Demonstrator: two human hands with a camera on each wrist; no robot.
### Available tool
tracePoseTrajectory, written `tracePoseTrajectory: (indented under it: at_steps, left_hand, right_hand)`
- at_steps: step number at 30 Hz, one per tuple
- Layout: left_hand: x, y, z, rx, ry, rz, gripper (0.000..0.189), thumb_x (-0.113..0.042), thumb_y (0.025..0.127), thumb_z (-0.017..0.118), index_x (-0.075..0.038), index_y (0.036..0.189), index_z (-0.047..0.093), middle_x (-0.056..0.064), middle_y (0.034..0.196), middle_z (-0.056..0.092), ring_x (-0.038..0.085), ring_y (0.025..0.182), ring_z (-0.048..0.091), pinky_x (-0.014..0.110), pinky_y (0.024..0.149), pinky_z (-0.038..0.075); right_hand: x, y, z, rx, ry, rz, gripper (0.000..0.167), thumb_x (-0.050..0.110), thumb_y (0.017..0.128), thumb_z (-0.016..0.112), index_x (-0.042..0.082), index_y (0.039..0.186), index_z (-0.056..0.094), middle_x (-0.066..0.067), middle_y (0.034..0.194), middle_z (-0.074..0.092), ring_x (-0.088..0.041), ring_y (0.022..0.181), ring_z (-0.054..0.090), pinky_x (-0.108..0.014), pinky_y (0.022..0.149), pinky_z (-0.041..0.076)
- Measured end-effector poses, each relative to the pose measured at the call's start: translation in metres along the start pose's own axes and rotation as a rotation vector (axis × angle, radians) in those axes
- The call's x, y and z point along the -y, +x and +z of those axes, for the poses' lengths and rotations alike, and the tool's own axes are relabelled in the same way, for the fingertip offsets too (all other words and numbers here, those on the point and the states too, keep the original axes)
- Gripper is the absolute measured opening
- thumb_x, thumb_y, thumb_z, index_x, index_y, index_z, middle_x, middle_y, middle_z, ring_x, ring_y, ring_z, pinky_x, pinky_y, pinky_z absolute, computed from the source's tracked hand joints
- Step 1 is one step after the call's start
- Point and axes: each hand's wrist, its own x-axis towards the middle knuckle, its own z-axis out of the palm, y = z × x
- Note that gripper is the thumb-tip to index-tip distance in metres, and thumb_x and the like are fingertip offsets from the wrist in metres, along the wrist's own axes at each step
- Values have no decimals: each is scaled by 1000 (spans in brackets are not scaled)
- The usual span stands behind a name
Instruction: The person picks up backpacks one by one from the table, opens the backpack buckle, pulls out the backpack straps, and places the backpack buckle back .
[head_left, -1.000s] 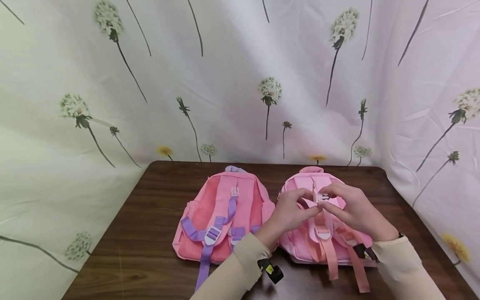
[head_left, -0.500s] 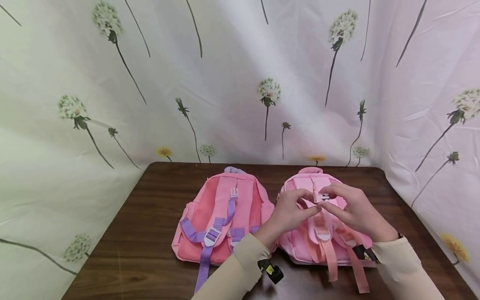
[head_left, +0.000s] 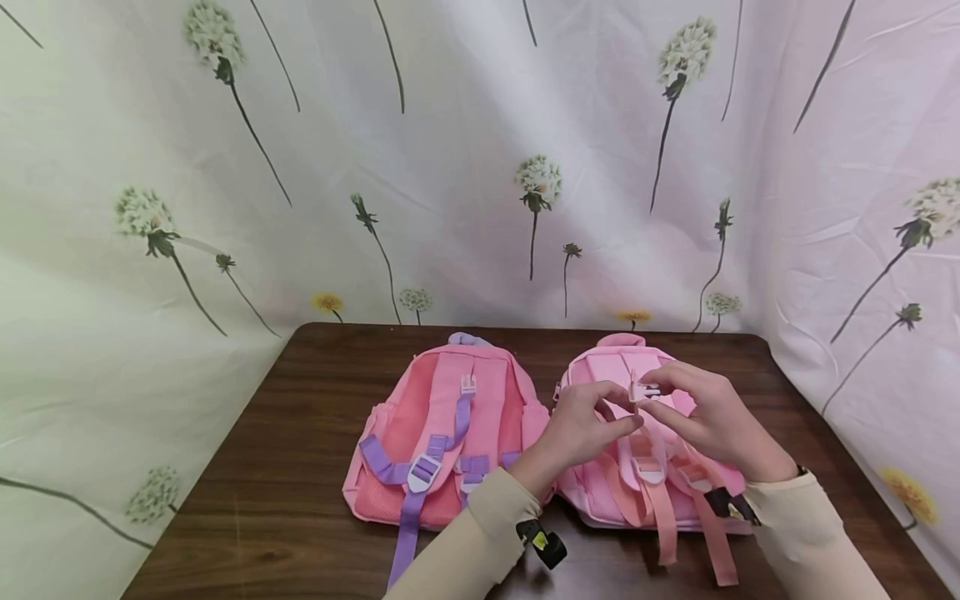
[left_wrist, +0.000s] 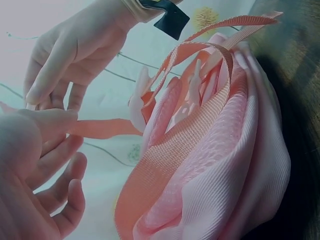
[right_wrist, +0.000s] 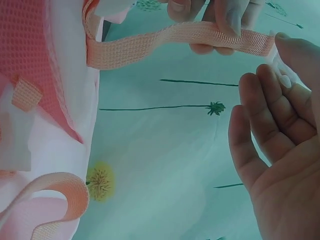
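A light pink backpack [head_left: 600,492] with peach straps lies on the right of the table, its strap side up. Above it, my right hand [head_left: 701,412] pinches a white prong buckle [head_left: 647,392] between thumb and fingers. The buckle sits at the end of a peach webbing strap [right_wrist: 165,40], raised off the bag. My left hand [head_left: 581,423] pinches that strap just below the buckle, as the right wrist view shows. In the left wrist view, the left hand [left_wrist: 30,165] partly hides the buckle end.
A coral-pink backpack [head_left: 498,417] with purple straps lies to the left, a white buckle [head_left: 468,384] on its upper strap. Both bags rest on a dark wooden table [head_left: 277,467]. A dandelion-print curtain [head_left: 450,167] hangs behind and at the sides.
The buckle has shifted slightly right with my right fingers. My left fingertips have moved a little down the strap from it. Both bags lie where they were.
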Motion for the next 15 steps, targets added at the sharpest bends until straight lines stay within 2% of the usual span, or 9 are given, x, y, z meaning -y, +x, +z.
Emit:
tracePoseTrajectory:
  at_steps: [3, 5, 7, 10, 12, 15]
  left_hand:
    - [1, 0, 1, 17, 12, 3, 14, -19, 92, 83, -14, 104, 79, -2, 99, 79, -2, 75, 61, 17, 61, 52]
    - [1, -1, 1, 28, 25, 6, 13, -19, 92, 83, -14, 104, 79, -4, 99, 79, -2, 75, 60, 16, 62, 52]
    - [2, -1, 2, 34, 30, 6, 13, -19, 92, 83, -14, 104, 79, -5, 99, 79, -2, 76, 60, 17, 63, 52]
    - [2, -1, 2, 33, 41, 9, 13, -19, 92, 83, -15, 104, 79, -5, 99, 79, -2, 76, 60, 16, 63, 52]
    - [3, -1, 2, 33, 43, 9, 13, -19, 92, 83, -15, 103, 79, -5, 98, 79, -2, 75, 60, 16, 64, 52]
    - [3, -1, 2, 33, 39, 6, 13, -19, 92, 83, -15, 104, 79, -7, 97, 78, -2, 75, 59, 16, 64, 51]
  right_hand:
    - [1, 1, -1, -22, 3, -23, 44, -8, 73, 88, 12, 110, 75, 4, 100, 72, -7, 91, 64, -12, 88, 49]
    - [1, 1, -1, -26, 10, -23, 37, -1, 79, 88, 11, 111, 75, 3, 101, 72, -7, 91, 64, -12, 88, 49]
    - [1, 2, -2, -20, 14, -15, 25, 14, 89, 86, 12, 111, 75, 3, 101, 72, -6, 92, 64, -12, 89, 49]
    - [1, 1, -3, -13, 20, -14, 25, 32, 97, 78, 11, 111, 75, 3, 102, 72, -7, 92, 64, -12, 89, 50]
    - [0, 1, -3, -25, 12, -29, 25, 30, 96, 80, 11, 111, 75, 3, 101, 73, -8, 91, 64, -12, 89, 50]
    - [-1, 1, -3, -48, 9, -52, 27, 11, 87, 87, 9, 110, 75, 1, 100, 73, -9, 90, 64, -12, 88, 49]
